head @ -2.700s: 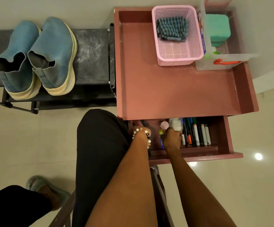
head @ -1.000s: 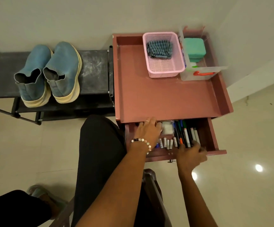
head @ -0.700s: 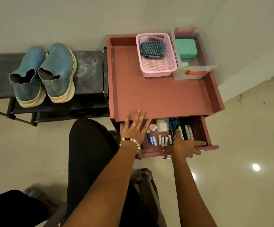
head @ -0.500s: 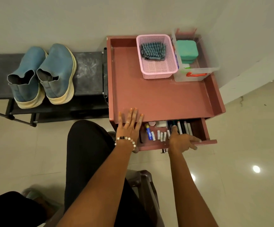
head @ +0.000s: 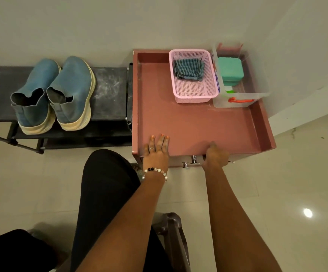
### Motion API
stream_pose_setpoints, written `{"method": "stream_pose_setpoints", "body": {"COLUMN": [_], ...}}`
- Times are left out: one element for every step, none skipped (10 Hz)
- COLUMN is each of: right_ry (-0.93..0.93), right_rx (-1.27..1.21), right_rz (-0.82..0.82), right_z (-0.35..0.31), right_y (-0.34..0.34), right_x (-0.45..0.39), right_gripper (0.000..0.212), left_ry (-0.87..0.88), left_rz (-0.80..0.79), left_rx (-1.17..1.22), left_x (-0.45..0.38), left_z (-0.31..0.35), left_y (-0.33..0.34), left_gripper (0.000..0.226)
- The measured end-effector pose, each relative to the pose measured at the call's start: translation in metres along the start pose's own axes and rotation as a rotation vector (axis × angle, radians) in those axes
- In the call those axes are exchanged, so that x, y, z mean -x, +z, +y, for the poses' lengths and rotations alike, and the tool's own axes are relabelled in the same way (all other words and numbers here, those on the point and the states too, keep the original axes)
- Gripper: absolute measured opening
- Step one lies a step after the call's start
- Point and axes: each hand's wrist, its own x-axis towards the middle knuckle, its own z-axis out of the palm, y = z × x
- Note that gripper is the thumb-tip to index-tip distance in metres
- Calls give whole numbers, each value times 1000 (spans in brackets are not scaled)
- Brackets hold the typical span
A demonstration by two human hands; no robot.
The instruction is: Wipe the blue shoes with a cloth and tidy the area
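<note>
Head view only. Left hand [head: 156,152] flat, fingers straight and slightly spread, palm down on near-left edge of pink-brown cabinet top [head: 194,122]; holds nothing. Beaded bracelet [head: 155,170] on left wrist, ring on one finger. Right hand [head: 215,155] curled over near front edge of cabinet, pressed against drawer front [head: 180,160], thumb up on top surface; fingers hidden below the edge, so exact grip cannot be told. Drawer front flush with cabinet, two metal knobs [head: 189,161] showing between the hands. Two blue shoes [head: 55,93] side by side, touching, toes toward wall, cream soles, on black shoe rack [head: 110,91] left of cabinet, well apart from both hands. One striped blue-grey cloth [head: 188,69] folded inside one pink mesh basket [head: 193,93] at far side of cabinet top. One clear plastic bin [head: 257,95] just beside basket on its right, touching or nearly so; inside, one teal box [head: 229,69] and one red-orange item [head: 239,100], too small to identify. Black-trousered legs [head: 104,189] in lower left, dark chair frame [head: 175,230] between the forearms. One bright light reflection [head: 307,213] on pale tiled floor at right. Counts: two hands, two shoes, one cloth, one basket, one bin, two knobs.
</note>
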Motion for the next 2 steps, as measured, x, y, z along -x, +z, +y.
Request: {"method": "stream_pose_setpoints", "body": {"right_ry": [20,-43], "right_rx": [2,163], "right_rz": [-75,-186], "right_z": [-9,-21], "right_y": [-14,-24], "right_x": [16,25], "right_gripper": [32,22], "left_ry": [31,134], "left_rz": [-110,-273], "left_rx": [41,134], "left_x": [2,3], "left_z": [-9,-26], "left_y": [-16,-50], "left_gripper": [84,77]}}
